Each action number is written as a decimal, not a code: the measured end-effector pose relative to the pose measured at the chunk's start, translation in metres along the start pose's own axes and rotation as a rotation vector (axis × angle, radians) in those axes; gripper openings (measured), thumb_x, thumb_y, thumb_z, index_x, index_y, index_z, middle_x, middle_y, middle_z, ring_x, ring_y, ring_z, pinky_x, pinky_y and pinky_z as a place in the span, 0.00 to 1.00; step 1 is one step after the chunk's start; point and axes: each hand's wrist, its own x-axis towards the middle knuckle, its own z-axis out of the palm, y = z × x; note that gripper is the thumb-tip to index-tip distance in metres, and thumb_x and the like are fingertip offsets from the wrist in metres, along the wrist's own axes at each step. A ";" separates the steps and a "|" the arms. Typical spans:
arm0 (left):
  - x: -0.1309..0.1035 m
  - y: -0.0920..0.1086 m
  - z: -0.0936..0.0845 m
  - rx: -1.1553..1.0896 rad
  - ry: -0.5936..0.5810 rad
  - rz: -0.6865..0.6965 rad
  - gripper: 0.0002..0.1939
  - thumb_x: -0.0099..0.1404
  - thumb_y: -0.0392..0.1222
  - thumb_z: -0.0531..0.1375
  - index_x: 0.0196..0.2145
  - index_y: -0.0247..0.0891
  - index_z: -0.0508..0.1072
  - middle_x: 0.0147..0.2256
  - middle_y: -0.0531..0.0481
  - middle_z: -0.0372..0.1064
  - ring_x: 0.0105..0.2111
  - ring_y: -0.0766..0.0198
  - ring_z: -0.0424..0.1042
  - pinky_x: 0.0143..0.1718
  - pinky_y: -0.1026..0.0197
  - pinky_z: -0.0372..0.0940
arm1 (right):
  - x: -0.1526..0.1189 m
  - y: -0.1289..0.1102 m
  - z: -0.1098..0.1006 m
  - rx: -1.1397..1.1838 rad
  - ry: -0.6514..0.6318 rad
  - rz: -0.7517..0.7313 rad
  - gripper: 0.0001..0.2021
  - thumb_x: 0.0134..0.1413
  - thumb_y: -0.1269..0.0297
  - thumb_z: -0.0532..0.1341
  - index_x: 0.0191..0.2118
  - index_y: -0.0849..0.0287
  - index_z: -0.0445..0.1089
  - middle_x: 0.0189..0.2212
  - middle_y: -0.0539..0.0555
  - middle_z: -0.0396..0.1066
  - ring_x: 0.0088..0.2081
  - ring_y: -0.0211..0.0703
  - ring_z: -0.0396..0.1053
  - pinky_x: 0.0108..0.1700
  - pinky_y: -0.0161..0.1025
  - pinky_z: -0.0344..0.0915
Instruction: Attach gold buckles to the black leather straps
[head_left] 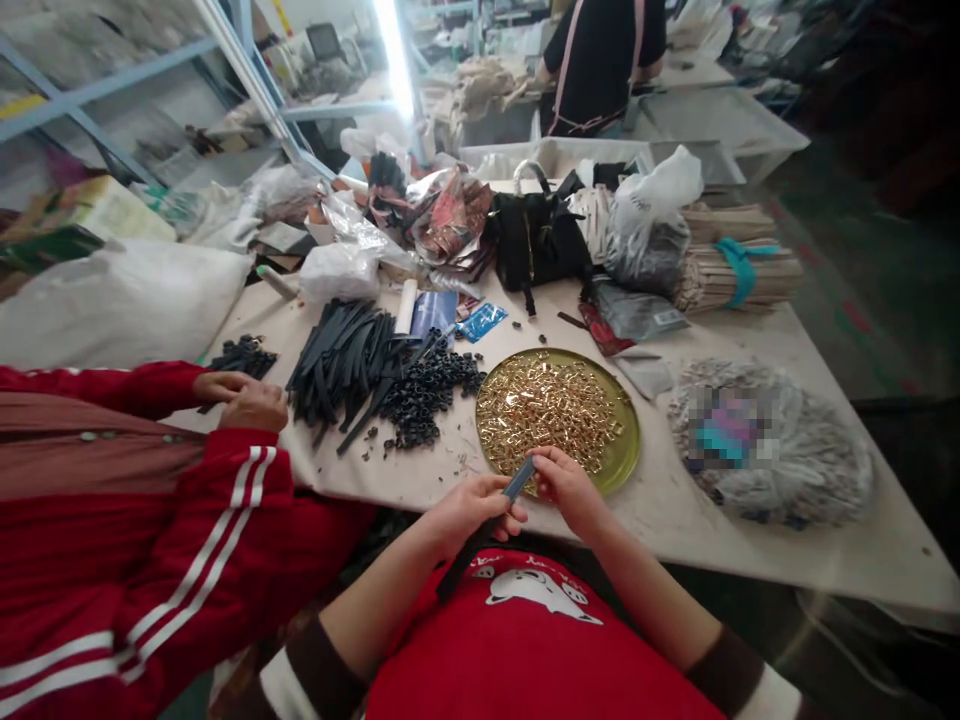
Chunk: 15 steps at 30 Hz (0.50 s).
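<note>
A dark strap [517, 482] runs between my two hands, in front of my red shirt, its lower end hanging toward my lap. My left hand [484, 505] is closed around its middle. The fingers of my right hand [564, 482] pinch the strap's upper end; whether a small metal piece is there too, I cannot tell. Just beyond my hands, a round gold-coloured tray [628, 440] holds a heap of small gold metal buckles [555, 405]. To its left lie a pile of small black loops [427, 395] and a stack of dark straps [337, 355].
At my left, a co-worker's hands [251, 395] in red sleeves meet near a small dark pile [244, 355]. A stuffed clear bag [772, 450] lies on the right. Behind are a black handbag [536, 240], a tied bundle of strips [739, 262] and plastic bags. Another person [600, 60] stands farther back.
</note>
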 end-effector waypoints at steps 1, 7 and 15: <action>-0.003 0.000 0.000 -0.129 -0.055 -0.048 0.17 0.56 0.41 0.56 0.44 0.33 0.63 0.33 0.45 0.68 0.25 0.71 0.68 0.24 0.70 0.61 | 0.000 0.001 0.001 0.019 -0.016 0.021 0.12 0.43 0.57 0.60 0.33 0.59 0.65 0.17 0.43 0.57 0.18 0.30 0.52 0.20 0.30 0.49; -0.016 -0.003 -0.002 -0.399 -0.032 -0.075 0.16 0.54 0.35 0.58 0.42 0.32 0.67 0.36 0.43 0.69 0.26 0.71 0.69 0.24 0.72 0.62 | 0.007 0.007 0.013 0.089 -0.103 0.106 0.13 0.42 0.57 0.61 0.33 0.60 0.66 0.16 0.43 0.57 0.17 0.29 0.51 0.19 0.29 0.47; -0.017 -0.007 -0.028 -0.422 0.105 -0.075 0.12 0.54 0.34 0.55 0.39 0.31 0.66 0.32 0.45 0.69 0.18 0.75 0.61 0.15 0.73 0.52 | 0.032 0.019 0.034 0.019 -0.171 0.119 0.14 0.46 0.56 0.58 0.36 0.59 0.66 0.19 0.44 0.58 0.18 0.29 0.53 0.21 0.29 0.49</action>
